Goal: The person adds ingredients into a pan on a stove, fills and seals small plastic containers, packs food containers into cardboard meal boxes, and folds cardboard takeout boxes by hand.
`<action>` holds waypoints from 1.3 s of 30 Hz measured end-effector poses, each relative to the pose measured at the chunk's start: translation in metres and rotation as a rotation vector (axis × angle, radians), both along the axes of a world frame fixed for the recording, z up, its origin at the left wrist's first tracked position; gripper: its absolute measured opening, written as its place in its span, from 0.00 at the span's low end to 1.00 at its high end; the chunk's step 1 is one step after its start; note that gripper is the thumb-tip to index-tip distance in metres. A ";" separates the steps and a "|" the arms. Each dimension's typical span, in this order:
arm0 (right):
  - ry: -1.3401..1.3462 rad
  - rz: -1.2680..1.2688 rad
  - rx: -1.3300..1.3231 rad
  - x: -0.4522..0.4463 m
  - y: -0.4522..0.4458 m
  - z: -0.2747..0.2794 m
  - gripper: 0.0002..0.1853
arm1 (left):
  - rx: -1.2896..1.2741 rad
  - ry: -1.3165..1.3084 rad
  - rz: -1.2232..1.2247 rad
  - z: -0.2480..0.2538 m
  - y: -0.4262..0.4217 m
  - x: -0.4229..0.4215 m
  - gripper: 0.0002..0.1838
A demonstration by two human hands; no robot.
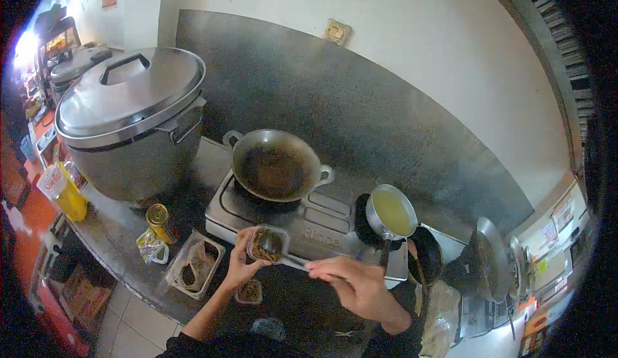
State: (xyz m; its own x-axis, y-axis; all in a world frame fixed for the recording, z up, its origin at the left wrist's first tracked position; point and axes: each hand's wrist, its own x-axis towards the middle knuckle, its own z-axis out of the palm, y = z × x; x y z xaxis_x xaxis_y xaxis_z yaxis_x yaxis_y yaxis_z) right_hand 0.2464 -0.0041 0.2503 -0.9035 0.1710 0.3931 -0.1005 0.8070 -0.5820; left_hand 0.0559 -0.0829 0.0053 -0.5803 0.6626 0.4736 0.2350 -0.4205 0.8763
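While the left grip [243, 259] holds a tub [286, 234]—the right grip [359, 285] pinches a spoon [296, 263]

A plain off-white wall [418, 23] is partly covered by a dull grey metal sheet [309, 87]; pale square floor tiles [138, 308] and bright white light [26, 44] are seen at left.

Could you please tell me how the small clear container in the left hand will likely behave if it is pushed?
The clear container would probably flex slightly, since its walls look like thin plastic. It is small, so likely light. As the left hand grips it by the side, a push might tilt it.
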 end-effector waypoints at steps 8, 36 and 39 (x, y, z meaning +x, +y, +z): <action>0.065 -0.251 -0.215 -0.008 0.049 0.002 0.07 | 0.022 -0.148 0.007 -0.010 0.006 -0.005 0.44; 0.416 -0.291 -1.214 -0.106 0.165 -0.130 0.12 | -0.046 0.069 0.700 0.034 0.022 -0.067 0.43; 0.433 -0.274 -1.137 -0.099 0.150 -0.093 0.12 | -0.038 0.009 0.687 0.025 0.031 -0.074 0.42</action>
